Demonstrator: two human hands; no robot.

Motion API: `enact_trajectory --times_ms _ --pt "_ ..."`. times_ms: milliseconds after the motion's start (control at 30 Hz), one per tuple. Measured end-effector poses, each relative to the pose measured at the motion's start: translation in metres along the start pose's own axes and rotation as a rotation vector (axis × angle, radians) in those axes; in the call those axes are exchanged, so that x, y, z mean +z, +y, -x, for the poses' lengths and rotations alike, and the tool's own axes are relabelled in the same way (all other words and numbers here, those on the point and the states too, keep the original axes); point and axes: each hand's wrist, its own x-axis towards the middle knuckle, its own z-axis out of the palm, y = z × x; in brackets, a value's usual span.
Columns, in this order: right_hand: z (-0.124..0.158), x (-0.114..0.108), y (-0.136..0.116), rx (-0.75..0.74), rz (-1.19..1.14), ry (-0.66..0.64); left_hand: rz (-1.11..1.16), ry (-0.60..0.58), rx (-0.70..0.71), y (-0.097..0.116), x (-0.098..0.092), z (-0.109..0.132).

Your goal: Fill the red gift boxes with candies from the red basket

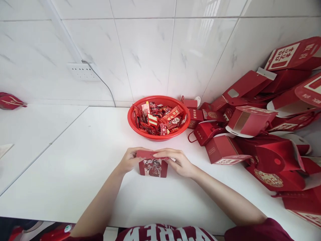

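A small red gift box point(153, 168) with a printed picture on its front stands upright on the white table, right before me. My left hand point(132, 158) grips its left side, with fingers reaching over the top edge. My right hand point(178, 161) holds the right side, its fingers laid across the scalloped top flap. What is inside the box cannot be seen. Just behind it sits a red plastic basket point(158, 136) filled with wrapped sweets point(160, 118) in red, pink and gold.
A heap of red boxes point(253, 120), some with flaps standing up, covers the table's right side against the wall. A red packet point(11, 101) lies at the far left. A grey cable point(101, 80) hangs from a wall socket point(84, 72) down behind the white table point(82, 160).
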Motion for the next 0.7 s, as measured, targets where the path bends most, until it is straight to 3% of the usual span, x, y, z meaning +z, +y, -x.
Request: enact_trajectory --times_ms 167,400,567,700 --pt "0.001 0.01 0.014 -0.162 0.037 0.045 -0.021 0.009 0.024 0.002 -0.002 0.003" --pt "0.001 0.028 0.019 -0.209 0.198 0.174 -0.087 0.113 0.105 0.001 0.0 0.005" --pt "0.008 0.033 0.028 -0.271 0.288 0.053 -0.192 0.14 0.128 0.008 -0.001 0.022" --pt "0.021 0.04 0.043 -0.251 0.378 -0.018 -0.433 0.244 0.188 0.014 -0.018 0.042"
